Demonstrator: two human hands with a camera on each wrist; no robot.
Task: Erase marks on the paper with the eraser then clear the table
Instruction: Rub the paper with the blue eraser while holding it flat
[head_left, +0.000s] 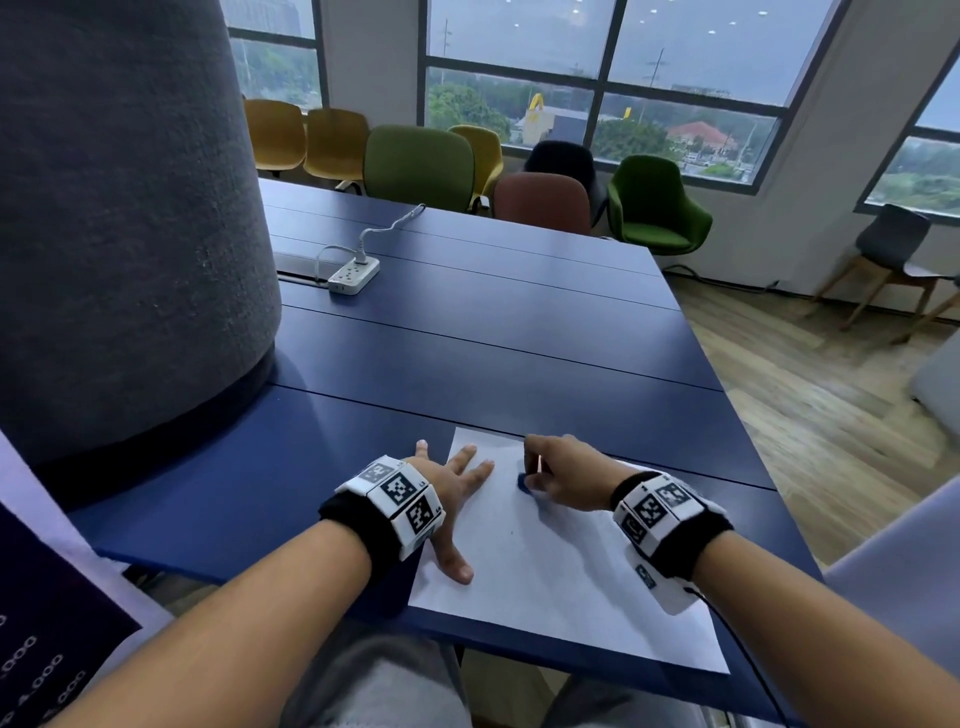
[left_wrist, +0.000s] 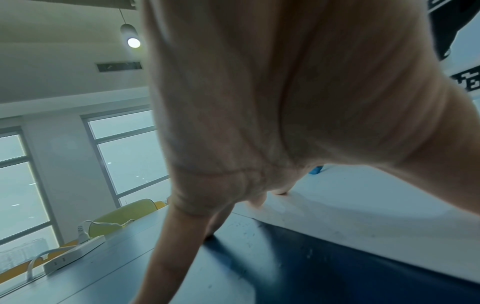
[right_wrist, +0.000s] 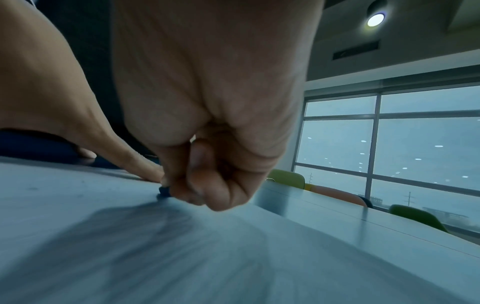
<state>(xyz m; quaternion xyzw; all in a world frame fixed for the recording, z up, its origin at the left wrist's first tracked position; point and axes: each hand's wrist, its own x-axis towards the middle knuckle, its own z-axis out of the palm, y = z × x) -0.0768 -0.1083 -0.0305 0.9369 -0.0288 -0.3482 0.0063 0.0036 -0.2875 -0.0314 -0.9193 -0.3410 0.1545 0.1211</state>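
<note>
A white sheet of paper (head_left: 561, 571) lies on the blue table (head_left: 467, 332) near its front edge. My left hand (head_left: 452, 488) lies flat with spread fingers, pressing on the sheet's left edge. My right hand (head_left: 545, 475) has its fingers curled and pinches a small blue eraser (head_left: 522, 482) against the upper part of the paper. The eraser (right_wrist: 164, 192) pokes out dark below the fingertips in the right wrist view. From the left wrist view a bit of the blue eraser (left_wrist: 316, 170) shows past the palm. A faint small mark (head_left: 511, 532) sits on the sheet below the eraser.
A white power strip (head_left: 353, 275) with its cable lies further back on the table. A large grey felt-covered column (head_left: 119, 208) stands at the left. Coloured chairs (head_left: 421, 166) line the far side. The table's right edge drops to a wooden floor (head_left: 810, 395).
</note>
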